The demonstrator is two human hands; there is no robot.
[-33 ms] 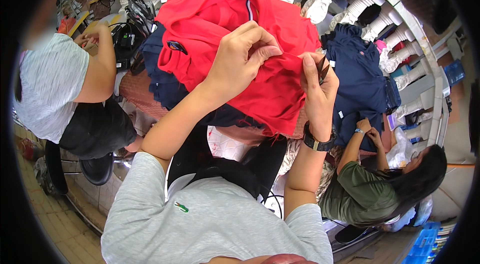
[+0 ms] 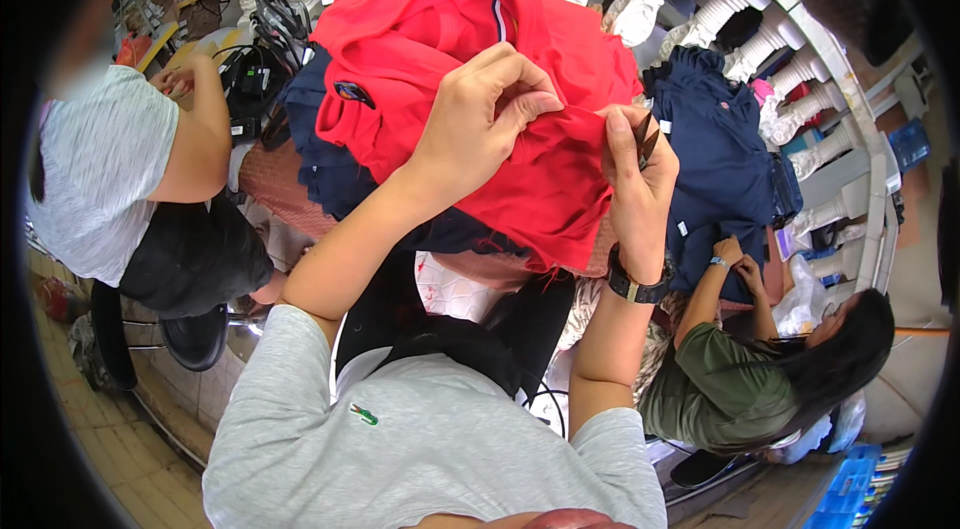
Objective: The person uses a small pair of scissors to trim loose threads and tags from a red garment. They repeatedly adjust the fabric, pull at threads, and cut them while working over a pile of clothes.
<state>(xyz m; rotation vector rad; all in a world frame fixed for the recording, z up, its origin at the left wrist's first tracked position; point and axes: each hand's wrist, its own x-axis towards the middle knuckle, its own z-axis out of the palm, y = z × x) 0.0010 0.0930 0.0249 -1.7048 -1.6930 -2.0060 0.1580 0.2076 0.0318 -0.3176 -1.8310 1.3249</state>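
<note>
A red shirt (image 2: 430,14) lies bunched over a pile of dark navy garments (image 2: 312,144). My left hand (image 2: 490,114) pinches an edge of the red cloth between thumb and fingers. Just to its right, my right hand (image 2: 640,169) grips the same edge, so a short stretch of fabric runs between them. Tucked in the right hand is a pair of dark thread snips (image 2: 648,141), its pointed blades sticking up past the fingers. Loose red threads (image 2: 548,279) hang from the shirt's lower edge.
Beyond the work surface (image 2: 270,191) runs a white balustrade (image 2: 640,14). One person (image 2: 110,169) sits at the left. Another person (image 2: 730,379), at the right, handles navy garments (image 2: 725,149). Black cables and devices (image 2: 250,79) lie beside the pile. A blue crate (image 2: 850,489) stands lower right.
</note>
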